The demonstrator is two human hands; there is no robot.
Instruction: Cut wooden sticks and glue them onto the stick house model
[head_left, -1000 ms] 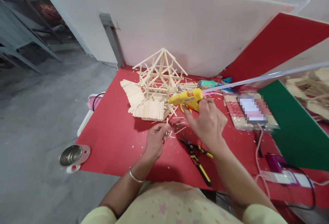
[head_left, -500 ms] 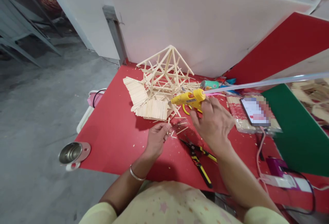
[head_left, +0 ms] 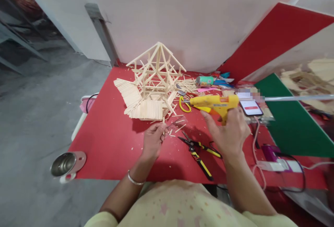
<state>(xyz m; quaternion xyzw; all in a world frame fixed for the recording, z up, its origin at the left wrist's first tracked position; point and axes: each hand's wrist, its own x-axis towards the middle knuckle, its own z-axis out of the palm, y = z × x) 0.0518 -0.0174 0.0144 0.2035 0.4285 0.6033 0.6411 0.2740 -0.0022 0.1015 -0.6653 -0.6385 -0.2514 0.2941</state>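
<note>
My right hand (head_left: 231,129) is closed round the handle of a yellow glue gun (head_left: 208,102), its nozzle pointing left. A long clear glue stick (head_left: 294,98) sticks out of the gun's back end. My left hand (head_left: 153,137) pinches a short wooden stick (head_left: 164,120), held upright just in front of the model. Beyond it stands a model house (head_left: 156,70) of wooden sticks, with an open pointed roof frame. Slatted panels (head_left: 150,110) of sticks spread from its front and left side. Black-and-yellow snips (head_left: 194,148) lie with their handles apart between my hands.
Yellow-handled scissors (head_left: 184,104), loose sticks (head_left: 189,85) and a green roll-like item (head_left: 205,81) lie right of the model. A phone (head_left: 251,108) with a pink cable rests further right. A metal cup (head_left: 68,164) sits at the left table corner; a white panel (head_left: 167,18) stands behind.
The glue gun in my right hand has moved right, away from the model and my left hand. My left hand keeps its pinch on the stick. The view has shifted slightly.
</note>
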